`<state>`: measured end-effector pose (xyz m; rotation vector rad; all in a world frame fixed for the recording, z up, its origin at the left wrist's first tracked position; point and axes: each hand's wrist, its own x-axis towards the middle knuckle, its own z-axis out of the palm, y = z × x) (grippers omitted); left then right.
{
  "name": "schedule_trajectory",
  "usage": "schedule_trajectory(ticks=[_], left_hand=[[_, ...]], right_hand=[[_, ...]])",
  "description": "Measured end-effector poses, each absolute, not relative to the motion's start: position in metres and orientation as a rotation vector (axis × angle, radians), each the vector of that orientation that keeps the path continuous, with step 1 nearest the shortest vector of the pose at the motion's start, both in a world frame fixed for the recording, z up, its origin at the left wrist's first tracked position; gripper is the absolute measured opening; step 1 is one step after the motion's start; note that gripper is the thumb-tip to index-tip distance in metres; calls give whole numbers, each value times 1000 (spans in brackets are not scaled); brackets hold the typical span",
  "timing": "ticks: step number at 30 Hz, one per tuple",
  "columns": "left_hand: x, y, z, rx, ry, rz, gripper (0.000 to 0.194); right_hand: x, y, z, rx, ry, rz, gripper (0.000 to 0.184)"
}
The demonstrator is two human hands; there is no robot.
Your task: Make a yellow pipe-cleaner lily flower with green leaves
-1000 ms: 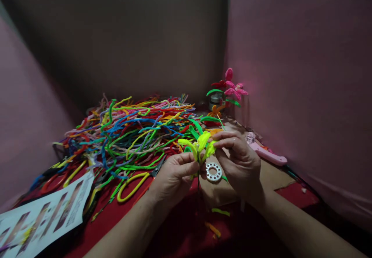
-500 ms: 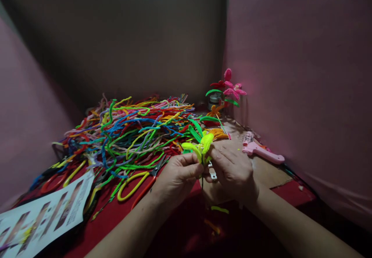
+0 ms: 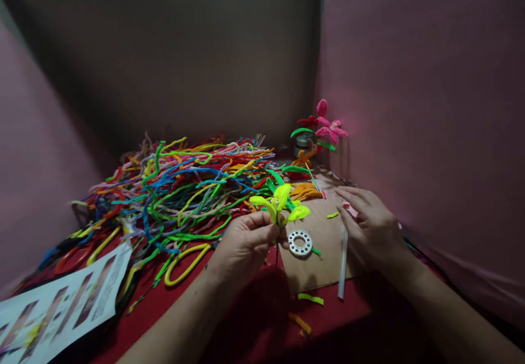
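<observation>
My left hand (image 3: pixel 246 244) pinches the stem of a bright yellow pipe-cleaner flower (image 3: pixel 282 197) between thumb and fingers. Its petals spread upward, and the dark stem end hangs below my grip. Off to the right, my right hand (image 3: pixel 373 233) is over the pink glue gun (image 3: pixel 349 208), most of which it hides. Thumb and fingers are apart around the gun's visible part; a firm grip is not shown. A clear glue stick (image 3: pixel 343 263) lies just left of this hand. Between the hands, a white ring with holes (image 3: pixel 300 232) rests on the cardboard (image 3: pixel 315 279).
A big heap of coloured pipe cleaners (image 3: pixel 197 183) covers the back left. Yellow-handled scissors (image 3: pixel 184 268) and a printed sheet (image 3: pixel 82 298) lie at left. Orange petals (image 3: pixel 305 191) sit behind the ring. Pink pipe-cleaner flowers (image 3: pixel 331 128) stand at the back, beside the pink wall.
My right hand has let go of the yellow flower's petals and moved right, over the glue gun. The flower stays in my left hand, its right petal now bent outward.
</observation>
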<state>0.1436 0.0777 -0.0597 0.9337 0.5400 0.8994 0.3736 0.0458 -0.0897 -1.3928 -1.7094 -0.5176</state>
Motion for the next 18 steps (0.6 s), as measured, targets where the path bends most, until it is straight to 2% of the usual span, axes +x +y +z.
schedule_trajectory(ticks=[4,7,14,18], left_hand=[[141,80,-63,937,553,901,12],[141,81,-63,938,551,899,11],[142,82,-63,912,543,898,11],[142,84,-65,937,517,919,11]], right_hand=[[420,37,-105,-1918,-1811,-530,37],[433,35,-117,-2064,-1874,-456,36],[430,45,-125,-2086,-1885,-512,33],[425,36,-113,-1811,-1745,-482,39]])
